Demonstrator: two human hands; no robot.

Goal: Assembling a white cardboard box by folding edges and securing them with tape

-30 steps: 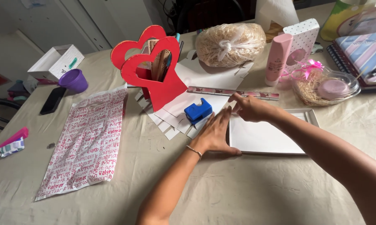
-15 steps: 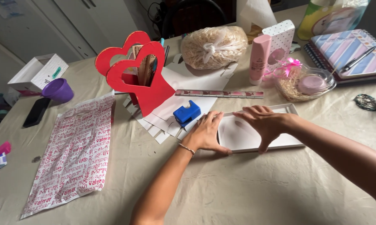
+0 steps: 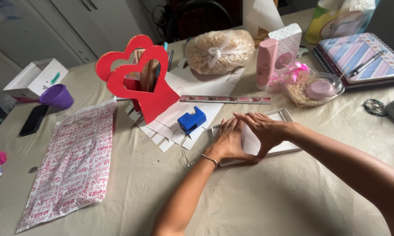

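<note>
— Where are the person's hands?

— Both rest on a shallow white cardboard box tray (image 3: 281,117) lying flat on the beige tablecloth (image 3: 267,196). The left hand (image 3: 228,140) presses its flat palm on the tray's left part, fingers spread and extended, a thin bracelet (image 3: 209,160) at the wrist. The right hand (image 3: 263,130) lies just beside it, fingers loosely curved over the tray's middle. Neither hand closes around anything; both simply press down.

— And what sits around the tray?

— A blue tape dispenser (image 3: 191,120) stands just left of it, on a pile of white die-cut card sheets (image 3: 164,131). A pink patterned ruler (image 3: 225,99) lies behind the tray. Farther left stands a red heart-shaped holder (image 3: 151,94), and a sheet of white wrapping paper with red lettering (image 3: 72,164) lies well apart. Behind the ruler are a bag of straw-coloured filler (image 3: 221,51) and a pink tube (image 3: 266,63).
</note>
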